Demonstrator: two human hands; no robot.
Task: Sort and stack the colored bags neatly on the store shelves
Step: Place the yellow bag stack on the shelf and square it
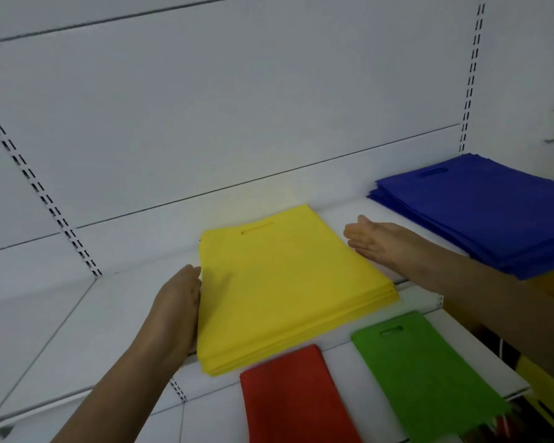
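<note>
While blurred, left hand (179, 302) touches yellow stack (288, 282).

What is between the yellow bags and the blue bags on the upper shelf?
In the head view, only the open right hand lies between the yellow bags and blue bags.

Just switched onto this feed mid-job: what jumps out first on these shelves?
The yellow bag stack sits mid-shelf, overhanging the front edge, with the left hand flat against its left side and the right hand open just off its right edge. A blue bag stack lies to the right on the same shelf. Below, a red bag and a green bag lie side by side.
</note>
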